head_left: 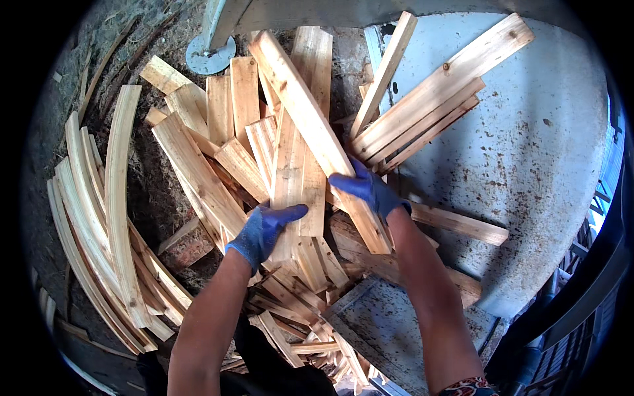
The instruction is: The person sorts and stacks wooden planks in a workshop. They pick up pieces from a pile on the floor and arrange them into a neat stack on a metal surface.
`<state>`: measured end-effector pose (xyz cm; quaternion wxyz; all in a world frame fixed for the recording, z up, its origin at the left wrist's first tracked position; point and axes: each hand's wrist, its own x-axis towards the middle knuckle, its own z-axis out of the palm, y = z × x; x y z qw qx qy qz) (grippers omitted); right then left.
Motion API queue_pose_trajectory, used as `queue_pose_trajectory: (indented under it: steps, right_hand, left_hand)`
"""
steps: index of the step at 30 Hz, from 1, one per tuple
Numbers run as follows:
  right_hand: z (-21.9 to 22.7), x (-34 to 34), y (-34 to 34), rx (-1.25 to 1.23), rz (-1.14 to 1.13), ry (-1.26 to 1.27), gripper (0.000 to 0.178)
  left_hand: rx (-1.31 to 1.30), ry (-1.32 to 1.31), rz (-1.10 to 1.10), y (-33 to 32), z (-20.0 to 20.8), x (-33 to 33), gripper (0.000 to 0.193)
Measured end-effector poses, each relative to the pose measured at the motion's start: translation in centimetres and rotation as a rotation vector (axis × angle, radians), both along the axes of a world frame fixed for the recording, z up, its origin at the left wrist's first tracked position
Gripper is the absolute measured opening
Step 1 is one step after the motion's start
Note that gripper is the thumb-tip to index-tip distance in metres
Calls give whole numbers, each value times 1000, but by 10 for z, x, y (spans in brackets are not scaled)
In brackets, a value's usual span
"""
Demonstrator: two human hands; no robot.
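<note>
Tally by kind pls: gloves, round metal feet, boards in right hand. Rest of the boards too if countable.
Blue gloves: 2, on the left hand and right hand
Round metal foot: 1
Board in the right hand: 1
Total: 4
Other boards: left out; they overlap too much for a sure count.

The pile of boards [241,168] lies in the middle before me, my left hand [264,231] at its near part. Across the pile's top slants a long board [308,125], my right hand [371,190] at its near half. To the left I have a row of slats [117,198]; to the right, the broad surface [522,171], a bundle of planks [449,76] fanned over its far left part. Behind the pile stands a disc foot [208,64]. Loose pieces [317,347] seem to lie nearest me.
</note>
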<state>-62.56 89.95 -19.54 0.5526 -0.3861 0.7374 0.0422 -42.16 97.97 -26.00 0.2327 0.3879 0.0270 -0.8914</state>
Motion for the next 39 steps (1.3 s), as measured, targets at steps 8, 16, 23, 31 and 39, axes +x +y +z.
queue_pose_trajectory:
  steps: [8, 16, 23, 31, 39]
  right_hand:
    - [9, 0, 7, 172, -169, -104, 54]
    - [38, 47, 151, 189, -706, -249, 41]
    - [106, 135, 222, -48, -525, -124, 27]
    - [152, 237, 292, 220, -802, -438, 33]
    - [76, 372, 286, -22, -486, -613, 63]
  left_hand:
    - [-74, -98, 68, 12, 36, -6, 43]
    - [-339, -422, -58, 102, 115, 39, 35]
    - [-99, -430, 69, 163, 169, 81, 29]
    - [72, -622, 0, 238, 231, 167, 39]
    - [-42, -887, 22, 268, 161, 285, 44]
